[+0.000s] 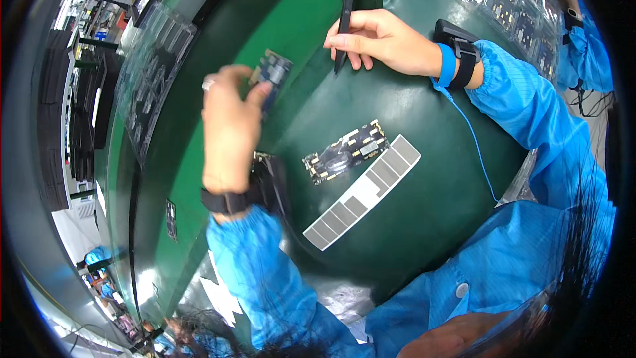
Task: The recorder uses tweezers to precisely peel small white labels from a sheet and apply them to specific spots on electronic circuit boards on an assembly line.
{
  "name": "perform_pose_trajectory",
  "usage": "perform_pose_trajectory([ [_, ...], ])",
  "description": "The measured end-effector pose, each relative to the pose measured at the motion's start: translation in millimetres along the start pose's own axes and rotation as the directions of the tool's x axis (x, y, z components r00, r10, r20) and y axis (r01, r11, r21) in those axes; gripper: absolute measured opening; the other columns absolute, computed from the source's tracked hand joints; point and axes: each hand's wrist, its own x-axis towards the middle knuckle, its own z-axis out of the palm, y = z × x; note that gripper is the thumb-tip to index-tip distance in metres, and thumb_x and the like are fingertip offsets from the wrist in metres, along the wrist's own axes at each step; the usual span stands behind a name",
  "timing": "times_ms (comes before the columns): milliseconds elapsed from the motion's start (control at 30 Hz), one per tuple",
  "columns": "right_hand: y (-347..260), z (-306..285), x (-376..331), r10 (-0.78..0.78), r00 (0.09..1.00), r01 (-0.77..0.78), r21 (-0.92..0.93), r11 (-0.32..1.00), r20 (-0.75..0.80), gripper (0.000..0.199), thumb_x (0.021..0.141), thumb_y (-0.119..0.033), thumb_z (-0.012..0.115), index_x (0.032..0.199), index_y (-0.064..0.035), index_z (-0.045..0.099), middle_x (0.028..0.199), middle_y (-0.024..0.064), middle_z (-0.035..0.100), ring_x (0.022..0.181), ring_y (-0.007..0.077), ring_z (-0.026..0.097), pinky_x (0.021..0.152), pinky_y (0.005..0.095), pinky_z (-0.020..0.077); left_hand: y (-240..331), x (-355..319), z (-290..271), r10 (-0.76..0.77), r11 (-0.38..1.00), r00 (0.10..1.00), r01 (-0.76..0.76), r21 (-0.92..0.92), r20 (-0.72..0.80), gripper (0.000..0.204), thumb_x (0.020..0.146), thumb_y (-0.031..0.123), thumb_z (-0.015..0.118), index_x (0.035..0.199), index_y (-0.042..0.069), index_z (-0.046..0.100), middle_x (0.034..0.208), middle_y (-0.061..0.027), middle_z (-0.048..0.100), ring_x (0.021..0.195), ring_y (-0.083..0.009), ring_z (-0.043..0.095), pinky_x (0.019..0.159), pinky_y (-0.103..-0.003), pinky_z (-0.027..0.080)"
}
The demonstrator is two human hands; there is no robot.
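My left hand [232,119] is raised over the green surface at the left and pinches a small circuit board [273,73] by its edge; hand and board are slightly blurred. In my right hand [384,43] is a slim black pen-like tool [344,33], held upright with its pointed tip down. Between my arms a dark circuit board [348,151] with pale components lies on the dark green mat. Just below it rests a white strip of grey rectangular stickers [364,192], with some spots along it bare white. Neither hand touches these two.
A clear tray [156,73] of parts stands at the left. Trays of boards [497,0] line the far right, near another person's blue sleeve [586,53]. A small board [171,219] lies at the left. A blue cord [474,136] runs from my right wristband.
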Motion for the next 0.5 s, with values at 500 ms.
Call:
perform_pose_trajectory([
  [500, -14, 69, -52, 0.090, 0.982, -0.119, 0.176, 0.977, 0.165, 0.023, 0.107, -0.023, 0.066, 0.113, -0.0006, 0.068, 0.094, 0.0069, 0.073, 0.083, 0.0137, 0.070, 0.073, 0.0303, 0.0562, 83, -204, 116, 0.343, 0.923, 0.927, -0.362, 0.131, 0.150, 0.086, 0.088, 0.042, 0.079, 0.154, -0.002, 0.046, 0.149, -0.0278, 0.044, 0.133, -0.0477, 0.048, 0.112, -0.060, 0.044],
])
